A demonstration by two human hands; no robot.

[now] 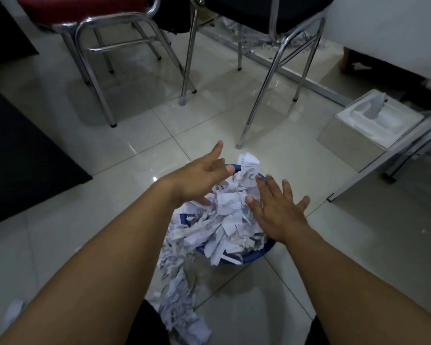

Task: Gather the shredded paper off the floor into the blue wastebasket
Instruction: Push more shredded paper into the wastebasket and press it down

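Observation:
The blue wastebasket [253,256] stands on the tiled floor in front of me, heaped over its rim with white shredded paper [228,215]. A trail of shreds [178,302] spills down its near left side onto the floor toward my legs. My left hand [200,179] hovers over the far left of the heap, fingers spread, holding nothing. My right hand [275,210] lies flat with fingers apart on the right side of the heap. Most of the basket's wall is hidden by paper.
Two chrome-legged chairs stand beyond, one red [85,11], one dark [259,11]. A white box [358,131] sits on the floor at right beside metal table legs [393,158]. More shreds [249,41] lie by the far wall; a scrap [14,311] lies at lower left. A dark mat [23,155] is left.

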